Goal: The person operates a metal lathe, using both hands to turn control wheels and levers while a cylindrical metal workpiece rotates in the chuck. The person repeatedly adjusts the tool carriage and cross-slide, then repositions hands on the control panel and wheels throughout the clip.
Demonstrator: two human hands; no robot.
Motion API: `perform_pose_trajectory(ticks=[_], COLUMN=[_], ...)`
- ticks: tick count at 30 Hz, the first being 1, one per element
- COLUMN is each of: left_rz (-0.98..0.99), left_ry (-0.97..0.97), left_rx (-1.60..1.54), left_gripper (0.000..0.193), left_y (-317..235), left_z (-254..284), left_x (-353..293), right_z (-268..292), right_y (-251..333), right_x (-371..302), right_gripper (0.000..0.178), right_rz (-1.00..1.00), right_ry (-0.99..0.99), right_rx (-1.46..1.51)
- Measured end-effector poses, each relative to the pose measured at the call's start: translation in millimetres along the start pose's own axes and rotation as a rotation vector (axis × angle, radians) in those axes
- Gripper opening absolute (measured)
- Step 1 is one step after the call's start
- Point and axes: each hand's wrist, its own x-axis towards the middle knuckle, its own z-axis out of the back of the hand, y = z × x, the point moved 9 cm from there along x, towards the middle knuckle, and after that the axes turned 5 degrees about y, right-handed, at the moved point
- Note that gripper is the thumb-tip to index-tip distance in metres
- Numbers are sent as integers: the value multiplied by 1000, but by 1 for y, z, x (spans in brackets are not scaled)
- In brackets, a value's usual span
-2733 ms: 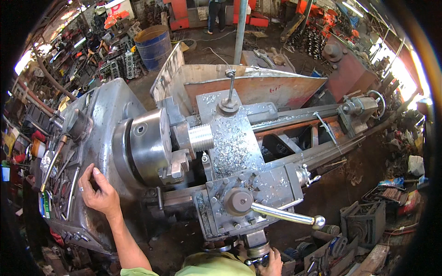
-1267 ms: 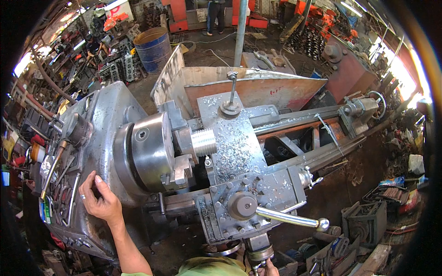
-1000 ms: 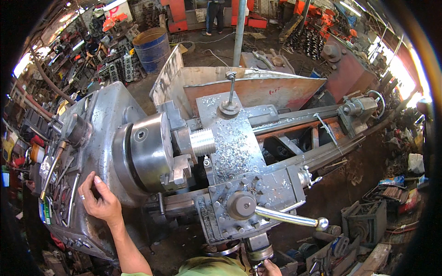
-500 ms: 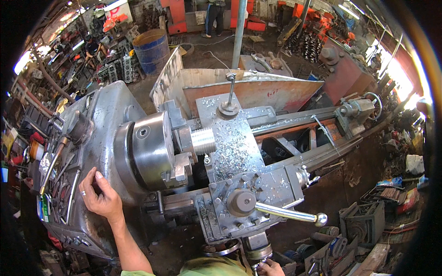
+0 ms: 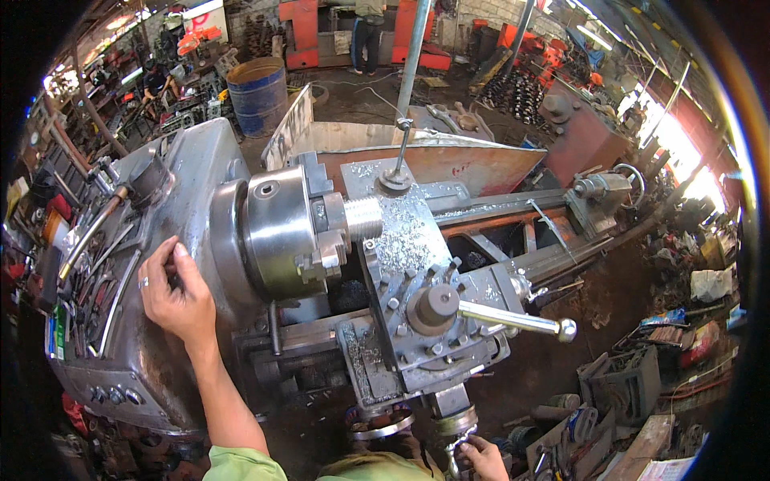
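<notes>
My left hand (image 5: 178, 301) is over the front edge of the lathe's grey headstock (image 5: 188, 192), fingers loosely curled, thumb apart, holding nothing. A ring shows on one finger. My right hand (image 5: 484, 458), partly cut off by the lower edge, has its fingers on the small metal crank handle (image 5: 455, 450) below the tool slide. The round steel chuck (image 5: 285, 232) holds a ridged cylindrical workpiece (image 5: 364, 218) in its jaws. To its right stands the square tool post (image 5: 401, 321) with several bolts and a long ball-ended lever (image 5: 513, 318). Metal chips (image 5: 405, 244) cover the cross slide.
Wrenches (image 5: 104, 297) and other hand tools lie on the headstock top. The lathe bed (image 5: 553, 252) runs right to the tailstock (image 5: 605, 192). Behind are a sheet-metal guard (image 5: 449, 164), a blue drum (image 5: 258, 100) and two people. Scrap and boxes (image 5: 622, 385) crowd the right.
The whole view has shifted and tilted, so the lathe sits differently in the picture. My left hand stays by the headstock; my right hand stays at the crank handle, its fingers slightly shifted.
</notes>
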Motion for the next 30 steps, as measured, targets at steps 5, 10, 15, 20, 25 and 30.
perform_pose_trajectory(ticks=[5, 10, 15, 20, 25, 30], left_rz=[15, 155, 499, 854, 1083, 808], left_ry=[67, 180, 689, 1538, 1520, 1318], left_rx=[-60, -341, -379, 62, 8, 9], left_gripper=[11, 17, 16, 41, 59, 69], left_y=[-7, -6, 14, 20, -8, -46], left_z=[4, 36, 35, 99, 158, 110], left_x=[6, -44, -235, -497, -557, -487], right_z=[5, -8, -38, -32, 52, 0], right_y=[-24, -33, -57, -75, -13, 10], right_x=[-2, 0, 24, 83, 52, 3], right_gripper=[36, 37, 41, 35, 24, 44], right_rz=[-133, -50, 110, 212, 143, 271], right_ry=[123, 361, 547, 402, 408, 641], right_rx=[-290, -470, -328, -585, -550, -692])
